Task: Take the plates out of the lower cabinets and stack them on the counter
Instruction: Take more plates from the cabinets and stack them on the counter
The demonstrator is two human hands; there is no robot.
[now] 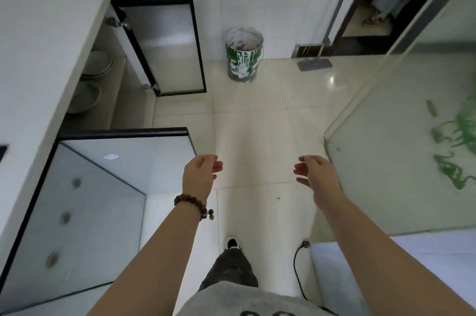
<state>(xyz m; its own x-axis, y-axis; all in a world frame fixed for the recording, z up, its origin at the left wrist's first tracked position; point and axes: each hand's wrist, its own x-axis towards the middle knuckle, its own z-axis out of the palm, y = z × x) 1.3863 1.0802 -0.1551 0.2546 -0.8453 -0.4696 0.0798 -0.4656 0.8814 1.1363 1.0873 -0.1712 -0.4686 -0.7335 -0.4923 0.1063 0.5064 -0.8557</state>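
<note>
Two pale, round plates (pixel 99 64) lie side by side inside the open lower cabinet (pixel 123 107), partly hidden under the white counter (pixel 38 45) edge. Two black-framed glass doors, far door (pixel 167 45) and near door (pixel 103 199), jut into the tiled floor (pixel 257 122) aisle. Left hand (pixel 202 171) and right hand (pixel 315 174) are empty, with fingers relaxed, over the floor and well apart from the plates.

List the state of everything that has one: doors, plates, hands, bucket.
Far cabinet door: open.
Near cabinet door: open.
Plates: inside the lower cabinet, untouched.
Left hand: open, holds nothing.
Right hand: open, holds nothing.
Paint bucket: upright, no lid.
</note>
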